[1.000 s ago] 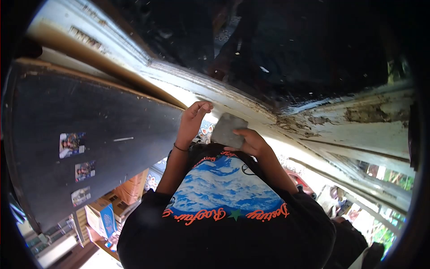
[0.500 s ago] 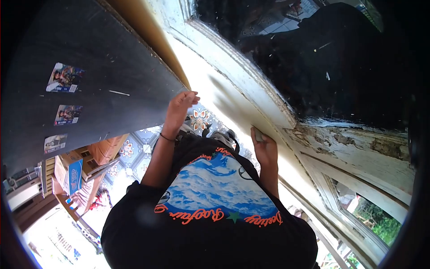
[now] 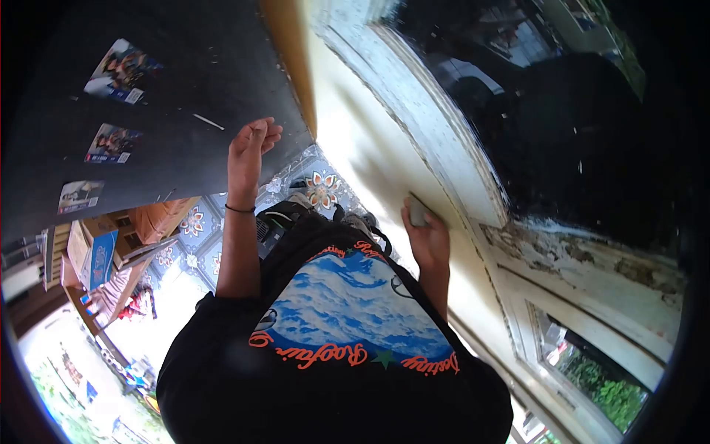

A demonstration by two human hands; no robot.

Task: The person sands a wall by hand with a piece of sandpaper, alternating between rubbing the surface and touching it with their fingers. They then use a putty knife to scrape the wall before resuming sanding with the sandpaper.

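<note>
My left hand [image 3: 255, 140] is raised in front of the dark panel [image 3: 177, 81], its thumb against its bent fingers; whatever may be between them is too small to make out. A dark band circles that wrist. On the other side, my right hand [image 3: 429, 231] holds a small flat grey object [image 3: 418, 214] between thumb and fingers, close beside the pale wall [image 3: 377, 148]. Whether the object touches the wall is unclear. Shadows fall on the wall above this hand.
Three picture stickers, one of them a large sticker [image 3: 124, 70], are on the dark panel. Cardboard boxes [image 3: 92, 251] stand at the left. A worn white frame [image 3: 436, 96] surrounds dark glass [image 3: 584, 140] at the right. Patterned tiles [image 3: 322, 189] cover the floor.
My left hand has moved left and up, away from the panel's edge. My right hand has shifted slightly left and up, still with the grey object. The whole view has turned a little.
</note>
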